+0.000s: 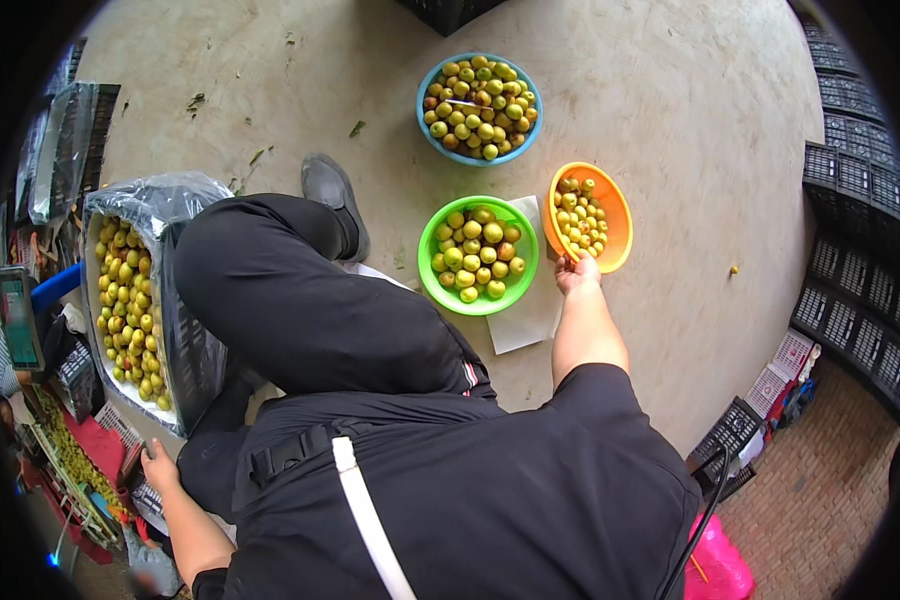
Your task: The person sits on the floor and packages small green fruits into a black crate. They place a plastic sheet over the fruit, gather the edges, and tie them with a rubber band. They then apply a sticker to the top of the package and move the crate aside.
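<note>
My right hand (577, 274) grips the near rim of an orange plastic basket (616, 217), which is tilted and holds small yellow-green fruits. Left of it, a green plastic basket (426, 271) of similar fruits rests partly over a white sheet (521, 330) on the floor. Farther off, a blue basket (423, 127) is heaped with fruits, a thin pale object lying on top. At the lower left is my left hand (159, 466), below a crate lined with clear plastic (195, 367) and filled with fruits (127, 300); whether it holds anything is unclear.
Stacked black plastic crates (855, 300) line the right side. A dark crate corner (446, 15) shows at the top. One loose fruit (734, 271) lies on the floor to the right. A device with a screen (19, 319) stands at the far left, and a pink bag (720, 562) lies lower right.
</note>
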Motion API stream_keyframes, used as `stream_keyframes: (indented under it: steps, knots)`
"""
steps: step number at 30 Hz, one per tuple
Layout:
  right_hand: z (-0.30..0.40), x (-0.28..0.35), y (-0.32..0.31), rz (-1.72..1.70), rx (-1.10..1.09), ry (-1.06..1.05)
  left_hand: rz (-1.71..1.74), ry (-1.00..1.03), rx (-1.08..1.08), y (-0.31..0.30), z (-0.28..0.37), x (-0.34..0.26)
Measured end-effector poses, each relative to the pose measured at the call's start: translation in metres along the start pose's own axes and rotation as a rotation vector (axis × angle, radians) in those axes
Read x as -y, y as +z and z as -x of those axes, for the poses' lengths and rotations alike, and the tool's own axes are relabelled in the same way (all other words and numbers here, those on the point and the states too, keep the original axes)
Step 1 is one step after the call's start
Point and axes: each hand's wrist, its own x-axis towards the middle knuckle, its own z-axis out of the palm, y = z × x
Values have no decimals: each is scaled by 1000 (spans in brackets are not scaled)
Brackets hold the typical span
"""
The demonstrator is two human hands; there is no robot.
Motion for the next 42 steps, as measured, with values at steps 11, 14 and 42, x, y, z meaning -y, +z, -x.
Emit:
stream_keyframes:
  steps: [11, 14, 42]
  knots:
    - [121, 32, 29, 188, 103, -593, 276, 21, -107, 49, -56, 15]
    - [206, 24, 85, 354, 311, -753, 688, -36, -103, 72, -74, 17]
    - [616, -420, 380, 1414, 1230, -1761, 988, -32, 118, -19, 9, -53]
